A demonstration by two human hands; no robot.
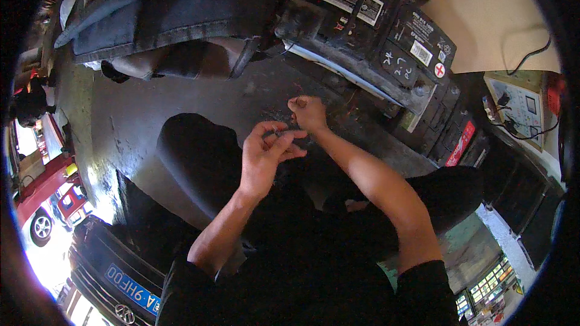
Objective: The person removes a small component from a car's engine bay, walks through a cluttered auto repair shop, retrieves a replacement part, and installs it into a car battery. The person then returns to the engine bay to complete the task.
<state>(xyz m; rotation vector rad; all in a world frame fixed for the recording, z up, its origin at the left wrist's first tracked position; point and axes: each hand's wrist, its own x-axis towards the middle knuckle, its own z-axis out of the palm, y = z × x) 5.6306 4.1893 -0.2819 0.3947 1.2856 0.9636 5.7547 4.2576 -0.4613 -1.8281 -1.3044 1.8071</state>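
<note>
My left hand (264,156) is in the middle of the view, its thumb and index finger drawn together in a pinch. Something small and dark seems to be at the fingertips, too small to name. Just beyond it, to the right, my right hand (309,115) is curled closed, and whatever its fingers hold is hidden. Both hands are close together above the dark floor between my knees. Past the right hand stands a large black battery (362,42) with labels and handwritten marks on its casing.
A dark fabric seat or bag (163,18) fills the far left. At right are a device with a screen and cables (518,108) and a cardboard sheet (492,18). A black car (115,259) is at lower left, with a red vehicle (42,196) beyond it.
</note>
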